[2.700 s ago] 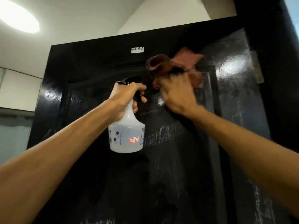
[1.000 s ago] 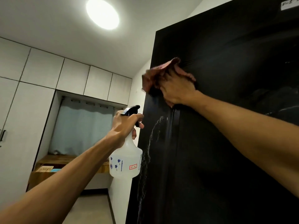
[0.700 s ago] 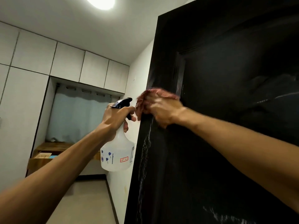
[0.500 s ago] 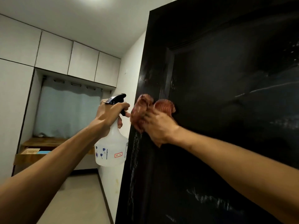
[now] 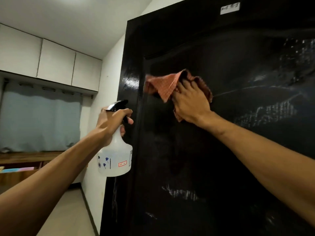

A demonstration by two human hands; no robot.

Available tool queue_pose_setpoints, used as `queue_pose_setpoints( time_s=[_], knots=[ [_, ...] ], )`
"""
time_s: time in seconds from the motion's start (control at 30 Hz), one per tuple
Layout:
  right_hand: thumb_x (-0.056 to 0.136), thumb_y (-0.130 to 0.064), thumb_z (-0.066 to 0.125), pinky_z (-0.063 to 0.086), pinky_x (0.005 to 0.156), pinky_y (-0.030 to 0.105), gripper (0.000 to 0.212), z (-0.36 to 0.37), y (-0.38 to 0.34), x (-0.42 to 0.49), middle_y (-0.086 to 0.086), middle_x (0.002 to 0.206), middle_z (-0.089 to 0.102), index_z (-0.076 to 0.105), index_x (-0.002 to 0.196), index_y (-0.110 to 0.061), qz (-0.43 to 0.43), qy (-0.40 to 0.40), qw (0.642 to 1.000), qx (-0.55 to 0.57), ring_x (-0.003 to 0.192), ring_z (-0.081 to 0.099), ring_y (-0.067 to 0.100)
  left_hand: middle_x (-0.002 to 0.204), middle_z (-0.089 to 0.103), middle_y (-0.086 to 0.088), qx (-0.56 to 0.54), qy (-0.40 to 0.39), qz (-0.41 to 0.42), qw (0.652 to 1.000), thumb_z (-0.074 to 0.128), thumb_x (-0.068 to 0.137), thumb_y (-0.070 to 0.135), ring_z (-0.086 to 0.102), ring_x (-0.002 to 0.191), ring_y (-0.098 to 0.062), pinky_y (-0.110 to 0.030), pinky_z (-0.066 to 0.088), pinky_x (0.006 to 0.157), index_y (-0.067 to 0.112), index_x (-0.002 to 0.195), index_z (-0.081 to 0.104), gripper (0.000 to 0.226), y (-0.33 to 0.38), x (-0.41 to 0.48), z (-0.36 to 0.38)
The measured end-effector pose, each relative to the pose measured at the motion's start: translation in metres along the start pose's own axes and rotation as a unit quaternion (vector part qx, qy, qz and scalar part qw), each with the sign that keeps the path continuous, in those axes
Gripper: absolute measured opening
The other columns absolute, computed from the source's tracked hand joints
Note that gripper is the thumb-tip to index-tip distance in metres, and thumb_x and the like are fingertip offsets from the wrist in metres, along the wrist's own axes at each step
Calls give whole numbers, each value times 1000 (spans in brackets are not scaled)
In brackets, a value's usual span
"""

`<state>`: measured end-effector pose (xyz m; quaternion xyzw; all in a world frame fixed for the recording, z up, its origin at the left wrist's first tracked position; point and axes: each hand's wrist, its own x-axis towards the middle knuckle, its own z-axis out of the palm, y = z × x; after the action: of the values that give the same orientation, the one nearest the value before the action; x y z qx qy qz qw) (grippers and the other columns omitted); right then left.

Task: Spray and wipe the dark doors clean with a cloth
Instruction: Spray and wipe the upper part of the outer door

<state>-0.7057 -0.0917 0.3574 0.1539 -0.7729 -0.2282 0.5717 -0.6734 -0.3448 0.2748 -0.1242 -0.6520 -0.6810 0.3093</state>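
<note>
A tall glossy dark door fills the right of the view, streaked with wet spray marks. My right hand presses a reddish checked cloth against the door's upper panel, near its left inner edge. The cloth's loose corner flaps out to the left. My left hand grips the neck of a translucent white spray bottle with a black trigger head, held in the air just left of the door's edge, with a finger on the trigger.
A small white label sits at the door's top. White upper cabinets and a pale curtain stand at the left, above a wooden ledge. A white wall meets the door's left edge. Tiled floor lies below.
My right hand with the cloth has moved right, from the door's left edge onto the inner panel. The left hand keeps the bottle raised. The view has turned back toward the door.
</note>
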Motion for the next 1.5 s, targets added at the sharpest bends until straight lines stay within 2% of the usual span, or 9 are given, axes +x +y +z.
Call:
queue_pose_setpoints(
  time_s=[0.2, 0.33, 0.53, 0.7, 0.87, 1.03, 1.23, 1.37, 1.5],
  knots=[
    [94, -22, 48, 24, 123, 43, 49, -4, 23, -84, 14, 145, 54, 55, 141, -9, -147, -37, 988, 42, 139, 45, 34, 88, 77, -23, -14, -30, -9, 999, 69, 94, 20, 43, 40, -20, -27, 41, 45, 1, 99, 67, 19, 8, -10, 56],
    [95, -28, 45, 27, 119, 47, 50, -40, 108, -73, 16, 144, 53, 53, 141, -11, 85, 46, 995, -22, 138, 42, 36, 89, 77, -24, -36, -52, -9, 998, 70, 94, 19, 43, 39, -19, -28, 41, 46, 2, 96, 68, 17, 16, -22, 91],
    [93, -25, 54, 27, 121, 47, 48, -34, 108, -148, 14, 141, 55, 55, 139, -11, -76, -19, 997, -8, 136, 44, 34, 91, 76, -26, -49, -90, 3, 995, 70, 94, 17, 43, 39, -20, -29, 41, 45, 0, 93, 68, 17, 28, -45, 140],
    [100, -33, 41, 25, 121, 50, 48, -70, 175, -135, 15, 148, 49, 53, 141, -12, 126, 44, 990, -41, 141, 39, 35, 90, 75, -27, -69, -108, 2, 992, 70, 94, 17, 43, 38, -21, -30, 39, 46, 0, 93, 68, 17, 36, -59, 169],
    [96, -27, 53, 25, 122, 50, 47, -51, 156, -196, 14, 145, 53, 55, 141, -13, -78, -41, 996, -13, 138, 43, 35, 90, 73, -29, -80, -139, 6, 987, 69, 95, 14, 40, 39, -22, -29, 37, 44, -4, 93, 67, 18, 39, -85, 199],
    [101, -34, 42, 25, 121, 50, 54, -80, 218, -180, 12, 152, 46, 41, 152, -18, 147, 47, 988, -24, 143, 37, 34, 90, 74, -26, -103, -166, -5, 981, 69, 95, 15, 40, 40, -21, -30, 37, 46, -4, 89, 68, 20, 38, -103, 222],
    [95, -35, 51, 45, 101, 46, 52, -79, 218, -238, 14, 135, 60, 53, 143, -16, 92, -5, 996, 8, 123, 56, 37, 90, 74, -28, -116, -203, -1, 972, 70, 96, 15, 41, 40, -19, -29, 37, 45, -3, 90, 68, 19, 50, -123, 249],
    [102, -39, 38, 20, 123, 51, 47, -98, 277, -200, 12, 146, 53, 51, 145, -23, 237, 70, 966, -75, 141, 39, 35, 88, 74, -25, -130, -223, 8, 966, 71, 95, 16, 41, 39, -18, -29, 37, 44, -3, 90, 67, 19, 61, -131, 268],
    [103, -35, 42, 15, 124, 50, 49, -77, 234, -259, 8, 150, 48, 44, 150, -23, 170, 44, 984, -40, 144, 34, 32, 86, 74, -24, -133, -243, 17, 961, 70, 96, 16, 41, 39, -19, -28, 37, 43, -2, 90, 67, 19, 69, -148, 288]
  ],
)
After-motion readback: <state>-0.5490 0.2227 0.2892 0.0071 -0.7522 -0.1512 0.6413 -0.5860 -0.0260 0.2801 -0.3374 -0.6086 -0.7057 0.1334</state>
